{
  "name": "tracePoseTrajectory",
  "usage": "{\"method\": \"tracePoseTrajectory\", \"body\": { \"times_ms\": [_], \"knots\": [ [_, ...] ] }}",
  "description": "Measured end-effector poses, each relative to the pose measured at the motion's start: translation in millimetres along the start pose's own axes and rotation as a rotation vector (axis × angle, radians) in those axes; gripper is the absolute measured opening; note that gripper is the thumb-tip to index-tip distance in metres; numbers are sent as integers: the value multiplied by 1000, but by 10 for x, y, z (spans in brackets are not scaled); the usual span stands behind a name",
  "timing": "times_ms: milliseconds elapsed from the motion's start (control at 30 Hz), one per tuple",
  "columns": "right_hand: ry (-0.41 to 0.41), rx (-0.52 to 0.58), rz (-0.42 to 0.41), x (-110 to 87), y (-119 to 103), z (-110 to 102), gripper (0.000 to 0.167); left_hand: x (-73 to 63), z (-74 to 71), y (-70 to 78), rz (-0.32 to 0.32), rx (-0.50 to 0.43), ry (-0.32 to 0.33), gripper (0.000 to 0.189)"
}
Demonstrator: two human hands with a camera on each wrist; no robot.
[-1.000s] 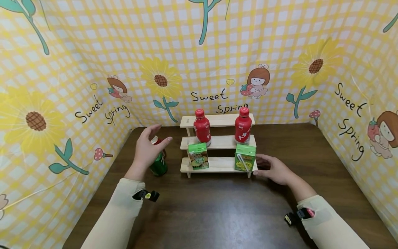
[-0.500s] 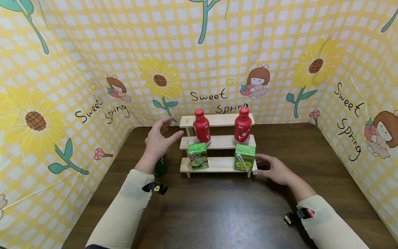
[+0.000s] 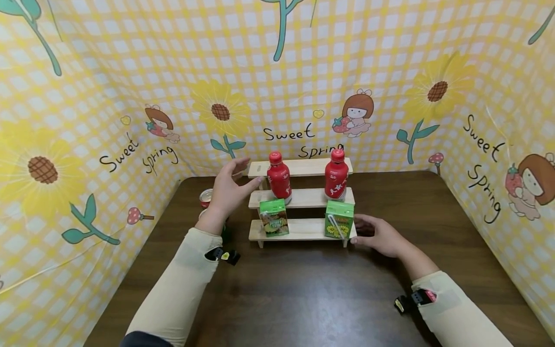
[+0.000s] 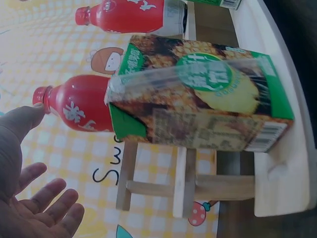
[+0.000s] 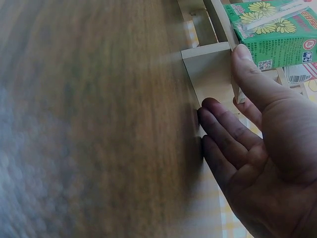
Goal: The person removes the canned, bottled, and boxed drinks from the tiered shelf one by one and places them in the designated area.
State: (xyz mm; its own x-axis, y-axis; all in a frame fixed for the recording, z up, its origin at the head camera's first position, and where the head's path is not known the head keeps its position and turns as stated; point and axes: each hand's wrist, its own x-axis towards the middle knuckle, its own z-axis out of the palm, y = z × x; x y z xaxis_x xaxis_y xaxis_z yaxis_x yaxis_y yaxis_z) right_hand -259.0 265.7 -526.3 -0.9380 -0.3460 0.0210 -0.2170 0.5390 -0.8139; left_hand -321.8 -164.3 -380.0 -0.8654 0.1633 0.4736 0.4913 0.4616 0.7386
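- Pale wooden three-step shelf (image 3: 303, 229) stands on the dark brown wooden table (image 3: 295, 289), between the two hands.
- Left hand (image 3: 230, 190): near the shelf's upper left end, fingers apart and slightly bent, nothing in its grasp. The thumb points toward a red, capped bottle (image 3: 279, 179) — whether they touch I cannot tell.
- Right hand (image 3: 381, 236): at the right end of the lowest step, thumb stretched out against the board's end, the other fingers relaxed and a little bent, low by the table.
- That bottle and a second red bottle with a white lower band (image 3: 336, 178) stand upright on the middle step; their white characters are too small to read with certainty.
- On the lowest step, left: a small green-and-brown drink carton (image 3: 274, 219) with pineapple pictures, white characters on a green oval, a barcode and a wrapped straw.
- Same step, right: a small green drink carton (image 3: 339, 220) with yellow flowers, a wrapped straw, a QR code and small print.
- Left of the shelf, partly behind the arm: a red can with a silver top (image 3: 205, 197).
- The yellow-and-white checked cloth (image 3: 299, 77) behind reads "Sweet Spring" — printed more than once.
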Motion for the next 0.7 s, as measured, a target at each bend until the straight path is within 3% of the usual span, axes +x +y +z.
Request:
{"method": "tracePoseTrajectory", "body": {
  "times_ms": [267,700],
  "knots": [
    [2,1,-4,-2,12,-9,74,135,123,95,10,-16,-46,68],
    [4,-1,-5,4,-3,0,74,229,276,225,-71,-75,-115,74]
  ]
}}
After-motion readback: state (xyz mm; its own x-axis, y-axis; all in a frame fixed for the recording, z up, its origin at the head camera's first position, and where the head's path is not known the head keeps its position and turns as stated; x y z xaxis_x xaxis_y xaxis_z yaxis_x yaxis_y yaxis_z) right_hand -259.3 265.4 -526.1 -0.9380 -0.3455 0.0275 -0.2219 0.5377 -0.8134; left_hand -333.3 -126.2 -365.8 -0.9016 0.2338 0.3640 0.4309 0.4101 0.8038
